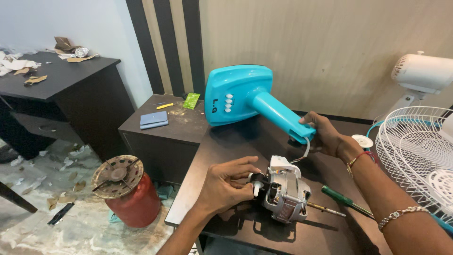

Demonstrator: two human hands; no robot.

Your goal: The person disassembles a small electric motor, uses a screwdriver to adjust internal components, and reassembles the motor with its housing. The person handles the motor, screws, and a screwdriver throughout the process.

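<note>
Fan motor (286,191) | shaft pts right | L hand (226,186) pinches rear knob | R hand (323,132) grips blue stand (245,97)

The fan stand (245,99) is bright turquoise with white buttons. The motor (285,191) is silver-grey on a dark brown worktop (236,141). The screwdriver (347,200) has a green handle.

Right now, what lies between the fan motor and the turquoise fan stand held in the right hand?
In the head view, a white cable runs from the fan motor up to the turquoise fan stand, over bare dark table.
</note>
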